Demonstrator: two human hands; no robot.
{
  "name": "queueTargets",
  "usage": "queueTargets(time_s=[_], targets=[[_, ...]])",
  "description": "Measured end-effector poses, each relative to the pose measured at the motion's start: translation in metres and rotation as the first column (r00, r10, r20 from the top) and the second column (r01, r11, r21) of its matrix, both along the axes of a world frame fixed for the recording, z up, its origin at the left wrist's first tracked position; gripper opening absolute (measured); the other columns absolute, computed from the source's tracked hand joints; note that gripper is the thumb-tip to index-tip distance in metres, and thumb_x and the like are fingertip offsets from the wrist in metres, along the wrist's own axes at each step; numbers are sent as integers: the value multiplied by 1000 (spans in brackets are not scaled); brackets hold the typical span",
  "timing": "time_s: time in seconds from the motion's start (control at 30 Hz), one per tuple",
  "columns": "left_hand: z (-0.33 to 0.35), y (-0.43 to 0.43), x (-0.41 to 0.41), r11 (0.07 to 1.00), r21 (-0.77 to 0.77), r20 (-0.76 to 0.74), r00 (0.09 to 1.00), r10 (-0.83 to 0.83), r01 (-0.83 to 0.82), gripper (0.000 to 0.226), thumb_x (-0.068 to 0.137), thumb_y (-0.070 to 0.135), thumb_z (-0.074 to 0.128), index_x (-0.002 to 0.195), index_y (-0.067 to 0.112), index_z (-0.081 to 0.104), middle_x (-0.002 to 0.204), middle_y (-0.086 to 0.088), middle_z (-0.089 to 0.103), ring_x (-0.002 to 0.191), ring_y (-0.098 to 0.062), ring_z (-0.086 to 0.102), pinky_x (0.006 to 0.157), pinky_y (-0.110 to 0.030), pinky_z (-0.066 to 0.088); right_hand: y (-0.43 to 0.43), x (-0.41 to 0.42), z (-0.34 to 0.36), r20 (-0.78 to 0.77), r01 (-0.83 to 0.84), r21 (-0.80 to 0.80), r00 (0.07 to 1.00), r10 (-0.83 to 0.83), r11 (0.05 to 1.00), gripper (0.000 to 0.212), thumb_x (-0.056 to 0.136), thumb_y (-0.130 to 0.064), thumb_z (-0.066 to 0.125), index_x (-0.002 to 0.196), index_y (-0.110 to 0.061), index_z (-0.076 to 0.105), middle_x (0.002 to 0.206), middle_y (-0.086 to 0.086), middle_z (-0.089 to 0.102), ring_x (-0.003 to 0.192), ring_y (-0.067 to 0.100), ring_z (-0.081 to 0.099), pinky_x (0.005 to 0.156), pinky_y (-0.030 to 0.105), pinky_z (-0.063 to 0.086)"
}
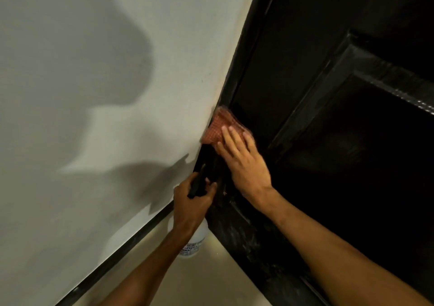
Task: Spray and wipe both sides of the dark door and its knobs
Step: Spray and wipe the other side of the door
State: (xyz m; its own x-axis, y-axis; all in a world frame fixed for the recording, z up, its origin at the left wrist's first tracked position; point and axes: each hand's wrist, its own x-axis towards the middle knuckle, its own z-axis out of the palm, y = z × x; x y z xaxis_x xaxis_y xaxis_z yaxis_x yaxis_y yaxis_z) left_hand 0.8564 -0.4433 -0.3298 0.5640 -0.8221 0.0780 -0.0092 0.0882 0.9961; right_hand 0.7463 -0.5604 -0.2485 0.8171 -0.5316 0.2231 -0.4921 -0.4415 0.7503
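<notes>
Low down, the right grip (244, 164) is spread flat, straight fingers (231, 141) pressing a reddish checked cloth (217, 126) onto the dark door (352, 153) by the pale wall (94, 70), while the left grip (192, 200) curls tight round the black trigger of a white spray bottle (196, 237).

Dim, soft — door (352, 188) near-black, shadows on wall (58, 12).
</notes>
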Motion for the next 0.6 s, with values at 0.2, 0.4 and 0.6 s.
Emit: queueTargets(time_s=[0.2,0.4,0.6], targets=[[-11,-4,17,1000,7,10,1000,-9,9,26,87,16,83,94,38,70,85,22,75,87,6,71,86,-25,58,-1,2,-77,-274,-2,127,961,37,992,75,97,-35,50,161,-10,23,167,14,20,155,37,10,118,56,-24],[-44,3,23,1000,13,53,998,26,-27,13,83,30,78,90,21,71,79,4,74,80,-12,72,82,-33,59,-7,6,-65,-132,-22,55,991,29,998,69,99,-30,35,161,-10,9,169,22,-4,156,39,-8,125,53,-10],[-59,10,18,1000,16,86,996,5,-6,11,88,11,81,89,18,72,78,5,73,79,-12,71,75,-16,55,25,-19,-133,-347,92,327,937,29,941,73,98,-29,54,158,-2,25,167,18,20,156,36,10,120,50,-18]])
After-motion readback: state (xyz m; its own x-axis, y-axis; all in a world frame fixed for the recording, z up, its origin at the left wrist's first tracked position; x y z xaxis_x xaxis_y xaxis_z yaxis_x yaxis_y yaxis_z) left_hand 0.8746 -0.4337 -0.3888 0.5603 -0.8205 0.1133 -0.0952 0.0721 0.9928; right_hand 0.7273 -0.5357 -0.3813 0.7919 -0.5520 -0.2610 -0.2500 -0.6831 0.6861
